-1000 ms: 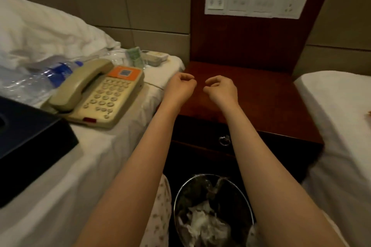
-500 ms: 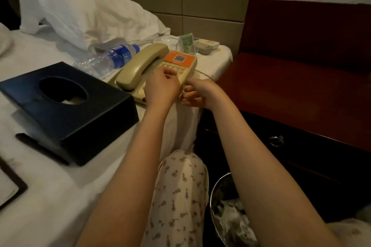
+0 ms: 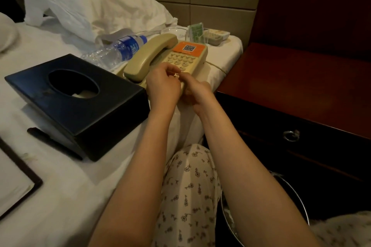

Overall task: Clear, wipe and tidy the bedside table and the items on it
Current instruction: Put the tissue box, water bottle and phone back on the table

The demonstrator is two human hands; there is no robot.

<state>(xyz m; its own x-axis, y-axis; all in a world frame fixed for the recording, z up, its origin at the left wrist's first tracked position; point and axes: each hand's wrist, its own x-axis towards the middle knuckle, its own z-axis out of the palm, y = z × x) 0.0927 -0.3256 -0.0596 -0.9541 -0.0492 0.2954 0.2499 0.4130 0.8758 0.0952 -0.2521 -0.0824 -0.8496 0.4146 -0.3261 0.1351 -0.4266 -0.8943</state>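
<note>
- Head view: both hands are close together at the near end of the telephone, which sits on the bed, not on the bedside table
- Right hand is clamped on the phone's near right corner, fingers curled round the edge
- Left hand lies just beside it, knuckles up, fingers curled down onto the keypad; I cannot tell whether it has a real grip
- The handset rests in its cradle, with an orange label and a code square at the phone's far end
- A water bottle lies on its side just left of the phone, touching it or nearly so
- A black tissue box stands nearer the camera, a pen beside its near edge
- Past the phone, at the bed's corner: a green card in a clear stand, with a glass dish to its left
- The table's red-brown top shines to the right, with a ring pull on the drawer front below
- A waste bin sits low on the floor, between the right forearm and the drawer front
</note>
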